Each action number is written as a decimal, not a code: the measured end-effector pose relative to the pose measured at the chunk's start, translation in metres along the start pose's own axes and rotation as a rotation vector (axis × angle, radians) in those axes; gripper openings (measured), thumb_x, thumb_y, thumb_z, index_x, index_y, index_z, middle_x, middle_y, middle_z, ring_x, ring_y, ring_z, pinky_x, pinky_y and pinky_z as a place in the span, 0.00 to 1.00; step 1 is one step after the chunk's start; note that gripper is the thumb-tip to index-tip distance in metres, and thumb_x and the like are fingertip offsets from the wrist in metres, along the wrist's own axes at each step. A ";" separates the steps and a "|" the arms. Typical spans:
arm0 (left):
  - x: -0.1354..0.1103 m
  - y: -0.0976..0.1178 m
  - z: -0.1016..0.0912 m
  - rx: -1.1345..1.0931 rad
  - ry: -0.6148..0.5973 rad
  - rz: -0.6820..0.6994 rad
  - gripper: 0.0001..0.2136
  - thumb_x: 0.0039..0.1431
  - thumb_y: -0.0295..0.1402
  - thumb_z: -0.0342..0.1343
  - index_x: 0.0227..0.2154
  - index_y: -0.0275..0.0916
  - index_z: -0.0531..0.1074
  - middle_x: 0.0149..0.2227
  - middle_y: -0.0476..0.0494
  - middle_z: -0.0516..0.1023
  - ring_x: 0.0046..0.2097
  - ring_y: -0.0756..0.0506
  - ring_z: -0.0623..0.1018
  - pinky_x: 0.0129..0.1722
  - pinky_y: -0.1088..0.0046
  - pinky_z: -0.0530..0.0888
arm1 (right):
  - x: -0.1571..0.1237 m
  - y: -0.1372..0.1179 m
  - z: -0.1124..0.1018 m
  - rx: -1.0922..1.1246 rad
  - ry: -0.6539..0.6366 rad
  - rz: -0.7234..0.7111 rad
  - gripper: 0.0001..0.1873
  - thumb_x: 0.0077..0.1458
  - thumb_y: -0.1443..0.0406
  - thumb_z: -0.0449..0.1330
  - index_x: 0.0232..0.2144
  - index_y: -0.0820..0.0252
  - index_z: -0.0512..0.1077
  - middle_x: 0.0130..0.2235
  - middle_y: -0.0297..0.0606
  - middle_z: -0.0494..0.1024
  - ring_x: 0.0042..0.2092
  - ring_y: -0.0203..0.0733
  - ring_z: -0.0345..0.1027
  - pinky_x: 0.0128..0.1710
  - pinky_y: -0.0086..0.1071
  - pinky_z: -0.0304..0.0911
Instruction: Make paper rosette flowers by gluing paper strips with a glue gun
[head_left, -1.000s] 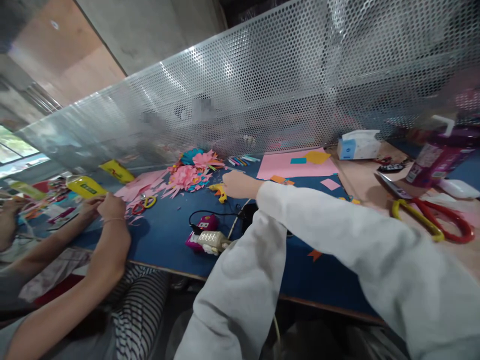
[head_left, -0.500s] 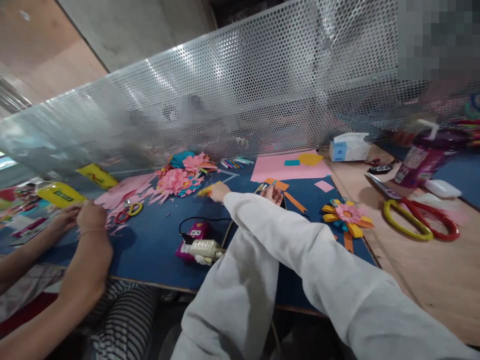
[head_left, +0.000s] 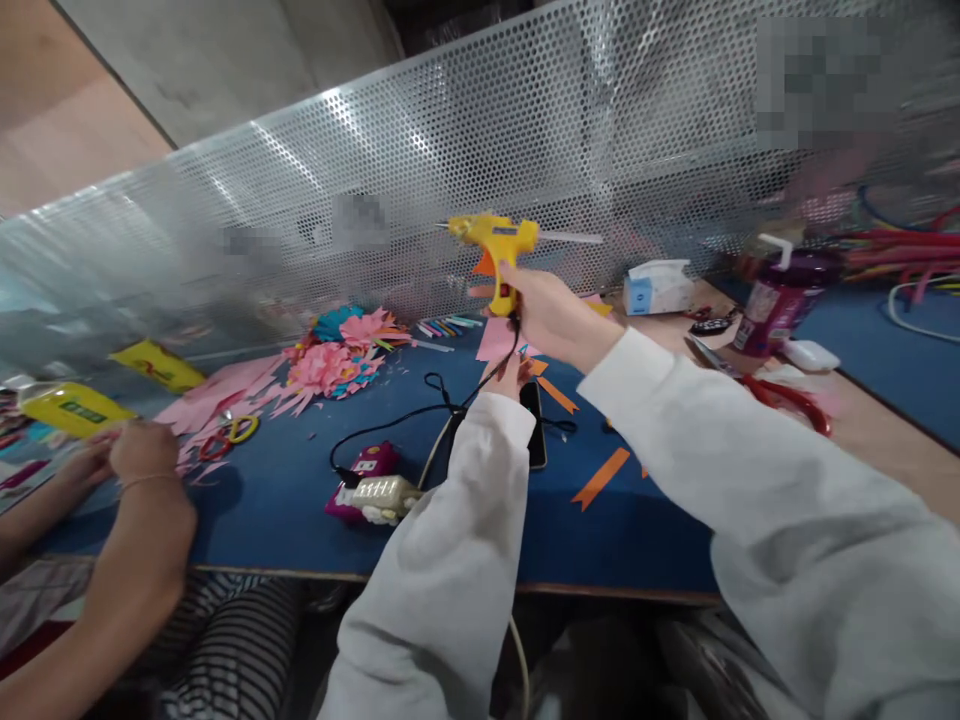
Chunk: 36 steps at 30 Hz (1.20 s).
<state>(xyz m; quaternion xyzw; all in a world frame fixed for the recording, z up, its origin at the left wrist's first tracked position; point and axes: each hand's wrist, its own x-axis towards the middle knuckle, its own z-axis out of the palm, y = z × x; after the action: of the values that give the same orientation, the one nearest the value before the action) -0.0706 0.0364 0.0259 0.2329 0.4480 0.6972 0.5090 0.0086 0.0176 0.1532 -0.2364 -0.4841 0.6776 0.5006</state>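
Raised above the table, my right hand point(head_left: 559, 315) grips a yellow hot glue gun point(head_left: 504, 236) by its handle. Its nozzle points left, and a clear glue stick point(head_left: 574, 237) sticks out of the back. Lower down, my left hand point(head_left: 511, 376) is closed near the table, with a small bluish piece showing at its fingertips; what it holds is too small to make out. Orange paper strips point(head_left: 559, 394) lie just right of it. A phone point(head_left: 537, 445) rests by the left wrist. The gun's black cord point(head_left: 480, 385) hangs down behind the left hand.
A purple and cream power strip point(head_left: 379, 490) lies at front left. Pink paper flowers point(head_left: 326, 368) and coloured markers point(head_left: 450, 326) lie by the perforated metal divider point(head_left: 420, 190). At right are a tissue box point(head_left: 658, 288), a bottle point(head_left: 776, 300) and red-handled scissors point(head_left: 795, 396). A co-worker's hands point(head_left: 142, 450) work at left.
My right hand has lifted the glue gun from the table, up and to the right. My left hand stays low near the orange strips. The view has shifted right.
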 end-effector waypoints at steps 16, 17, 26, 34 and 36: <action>-0.014 -0.001 -0.002 0.269 -0.143 0.418 0.12 0.39 0.37 0.66 0.23 0.36 0.70 0.21 0.49 0.76 0.25 0.50 0.78 0.27 0.74 0.76 | -0.103 0.074 -0.075 0.069 0.349 0.074 0.16 0.42 0.64 0.63 0.37 0.56 0.68 0.30 0.29 0.72 0.33 0.36 0.66 0.33 0.30 0.64; -0.015 -0.003 -0.003 0.279 -0.173 0.415 0.13 0.39 0.37 0.66 0.23 0.36 0.70 0.21 0.49 0.77 0.24 0.50 0.77 0.27 0.75 0.76 | -0.107 0.079 -0.076 0.045 0.327 0.074 0.17 0.42 0.63 0.63 0.37 0.56 0.68 0.32 0.30 0.72 0.35 0.37 0.67 0.35 0.32 0.64; -0.024 -0.009 -0.005 0.409 -0.218 0.402 0.10 0.44 0.35 0.63 0.27 0.35 0.72 0.22 0.48 0.77 0.25 0.50 0.78 0.27 0.75 0.77 | -0.130 0.106 -0.080 -0.194 0.188 -0.009 0.14 0.48 0.59 0.58 0.38 0.58 0.66 0.33 0.35 0.72 0.34 0.39 0.68 0.37 0.36 0.66; -0.023 -0.006 -0.005 0.397 -0.208 0.384 0.06 0.44 0.32 0.61 0.25 0.36 0.71 0.21 0.50 0.76 0.24 0.50 0.78 0.24 0.77 0.76 | -0.133 0.108 -0.080 -0.258 0.135 0.023 0.11 0.52 0.60 0.55 0.37 0.58 0.65 0.31 0.35 0.72 0.33 0.39 0.69 0.37 0.35 0.67; -0.023 -0.007 -0.005 0.405 -0.209 0.391 0.06 0.44 0.32 0.60 0.25 0.36 0.71 0.22 0.50 0.76 0.25 0.50 0.78 0.23 0.77 0.76 | -0.134 0.109 -0.080 -0.275 0.110 0.021 0.12 0.52 0.60 0.55 0.38 0.59 0.65 0.32 0.36 0.73 0.33 0.39 0.69 0.37 0.35 0.67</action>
<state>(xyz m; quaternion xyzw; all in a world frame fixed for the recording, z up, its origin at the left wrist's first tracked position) -0.0625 0.0134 0.0204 0.4821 0.4696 0.6506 0.3519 0.0760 -0.0736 -0.0003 -0.3444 -0.5417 0.5961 0.4823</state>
